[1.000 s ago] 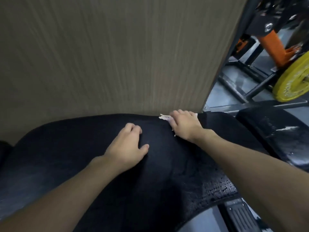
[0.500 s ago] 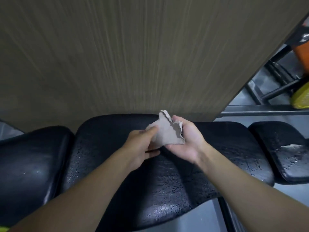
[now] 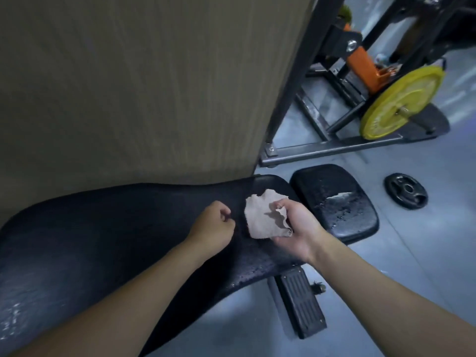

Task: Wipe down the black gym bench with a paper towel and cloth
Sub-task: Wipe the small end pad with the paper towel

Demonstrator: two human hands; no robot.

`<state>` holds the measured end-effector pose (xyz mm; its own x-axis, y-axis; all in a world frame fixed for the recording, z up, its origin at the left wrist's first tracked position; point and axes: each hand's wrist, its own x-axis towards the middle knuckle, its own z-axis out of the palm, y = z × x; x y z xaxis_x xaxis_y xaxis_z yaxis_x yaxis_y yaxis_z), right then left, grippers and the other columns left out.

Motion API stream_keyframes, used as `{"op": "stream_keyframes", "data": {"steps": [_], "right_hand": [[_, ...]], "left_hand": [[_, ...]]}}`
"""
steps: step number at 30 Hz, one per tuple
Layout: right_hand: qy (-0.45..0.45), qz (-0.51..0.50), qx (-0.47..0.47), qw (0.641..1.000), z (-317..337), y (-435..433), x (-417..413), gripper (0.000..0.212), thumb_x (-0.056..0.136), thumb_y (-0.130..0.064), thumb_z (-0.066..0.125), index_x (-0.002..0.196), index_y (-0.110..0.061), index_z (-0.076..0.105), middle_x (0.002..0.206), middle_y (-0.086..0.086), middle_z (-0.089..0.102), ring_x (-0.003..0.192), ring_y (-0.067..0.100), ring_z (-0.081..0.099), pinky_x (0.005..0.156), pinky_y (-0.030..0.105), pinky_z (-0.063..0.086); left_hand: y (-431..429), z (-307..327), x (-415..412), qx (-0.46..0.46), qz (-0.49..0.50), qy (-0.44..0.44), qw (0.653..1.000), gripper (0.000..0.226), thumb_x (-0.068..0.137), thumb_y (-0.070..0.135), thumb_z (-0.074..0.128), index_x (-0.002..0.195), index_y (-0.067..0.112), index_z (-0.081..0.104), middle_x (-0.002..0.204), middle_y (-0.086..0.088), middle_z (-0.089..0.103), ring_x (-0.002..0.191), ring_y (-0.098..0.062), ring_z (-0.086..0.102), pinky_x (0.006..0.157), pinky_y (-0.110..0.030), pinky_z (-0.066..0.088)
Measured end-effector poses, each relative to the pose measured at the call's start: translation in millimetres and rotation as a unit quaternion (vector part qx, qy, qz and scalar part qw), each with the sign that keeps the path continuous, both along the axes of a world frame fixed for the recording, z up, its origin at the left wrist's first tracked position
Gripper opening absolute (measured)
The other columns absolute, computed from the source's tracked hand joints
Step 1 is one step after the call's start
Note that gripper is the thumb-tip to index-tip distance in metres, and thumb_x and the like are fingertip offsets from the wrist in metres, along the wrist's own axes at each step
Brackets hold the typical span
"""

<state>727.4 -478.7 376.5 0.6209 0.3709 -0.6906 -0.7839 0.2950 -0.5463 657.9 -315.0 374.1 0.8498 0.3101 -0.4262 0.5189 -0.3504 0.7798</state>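
The black gym bench runs from lower left to centre right, its padding speckled with wet drops. A separate small black pad lies just past its right end, wet, with a torn pale patch. My right hand holds a crumpled beige paper towel palm-up above the bench's right end. My left hand hovers beside the towel with fingers curled and nothing in them.
A wood-grain panel rises right behind the bench. A rack frame with a yellow weight plate and orange part stands at the upper right. A small black plate lies on the grey floor. A black foot pedal sits under the bench.
Both hands lifted off the bench with the paper towel. My left hand has now let go of the towel and drawn back; the view swung right.
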Motion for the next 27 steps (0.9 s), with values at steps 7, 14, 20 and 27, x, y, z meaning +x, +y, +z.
{"op": "stream_keyframes", "data": {"steps": [7, 14, 20, 27], "right_hand": [[-0.332, -0.009, -0.361, 0.871, -25, -148, 53, 0.021, 0.093, -0.014, 0.040, 0.101, -0.015, 0.059, 0.080, 0.006, 0.062, 0.063, 0.013, 0.056, 0.058, 0.031, 0.049], [-0.534, 0.446, -0.572, 0.434, -106, -204, 67, 0.079, 0.091, -0.051, -0.010, 0.158, -0.014, 0.009, 0.167, 0.010, 0.005, 0.153, 0.027, -0.001, 0.121, 0.049, -0.005], [-0.596, 0.397, -0.577, 0.394, -125, -209, 78, 0.062, 0.101, -0.044, 0.019, 0.152, -0.013, 0.034, 0.158, 0.015, 0.033, 0.146, 0.035, 0.028, 0.116, 0.058, 0.021], [-0.614, 0.337, -0.612, 0.367, -135, -246, 102, 0.056, 0.103, -0.042, 0.021, 0.148, -0.015, 0.040, 0.156, 0.014, 0.037, 0.144, 0.034, 0.032, 0.115, 0.052, 0.024]], "left_hand": [[-134, -27, 50, 0.082, -0.139, 0.001, 0.987, 0.033, 0.097, 0.021, 0.049, 0.130, 0.022, 0.050, 0.130, 0.003, 0.047, 0.110, -0.013, 0.050, 0.088, -0.026, 0.043], [-201, -54, 87, 0.237, -0.172, -0.003, 0.956, 0.044, 0.096, 0.017, 0.041, 0.140, 0.021, 0.042, 0.147, 0.003, 0.036, 0.137, -0.019, 0.031, 0.112, -0.040, 0.029], [-203, -82, 109, 0.359, -0.189, -0.068, 0.911, 0.047, 0.099, 0.023, 0.037, 0.146, 0.024, 0.036, 0.157, 0.002, 0.027, 0.149, -0.018, 0.013, 0.120, -0.042, 0.011], [-201, -123, 116, 0.449, -0.228, -0.101, 0.858, 0.059, 0.096, 0.042, 0.020, 0.151, 0.026, 0.029, 0.160, 0.006, 0.026, 0.149, -0.011, 0.015, 0.120, -0.049, 0.008]]}}
